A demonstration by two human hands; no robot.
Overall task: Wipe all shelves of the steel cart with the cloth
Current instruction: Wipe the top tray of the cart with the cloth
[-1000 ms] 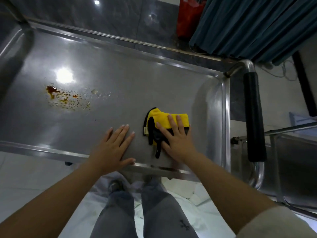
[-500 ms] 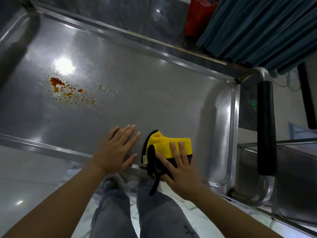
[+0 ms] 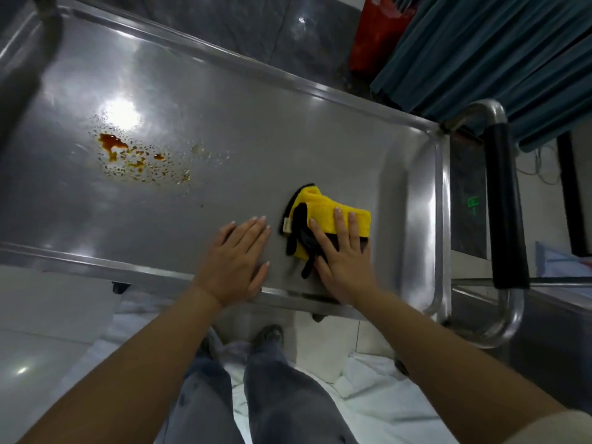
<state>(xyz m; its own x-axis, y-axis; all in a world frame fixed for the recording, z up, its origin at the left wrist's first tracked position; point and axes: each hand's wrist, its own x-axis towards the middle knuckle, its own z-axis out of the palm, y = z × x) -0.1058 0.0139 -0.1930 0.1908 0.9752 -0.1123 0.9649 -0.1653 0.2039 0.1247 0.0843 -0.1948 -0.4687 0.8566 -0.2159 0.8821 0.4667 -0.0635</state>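
Flat, fingers straight, my right hand (image 3: 344, 261) presses the yellow cloth (image 3: 333, 216) onto the cart shelf (image 3: 224, 129); my left hand (image 3: 235, 257) rests open at its nine o'clock, brown spill (image 3: 134, 155) at ten.

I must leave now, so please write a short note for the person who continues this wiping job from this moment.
Left hand: flat on the top shelf, holds nothing.
Right hand: straight fingers press the yellow cloth on the shelf, near its right end.
Done: nothing visibly finished.
Left: the brown spill on the left part is not yet wiped; the other shelves are hidden, so check them.
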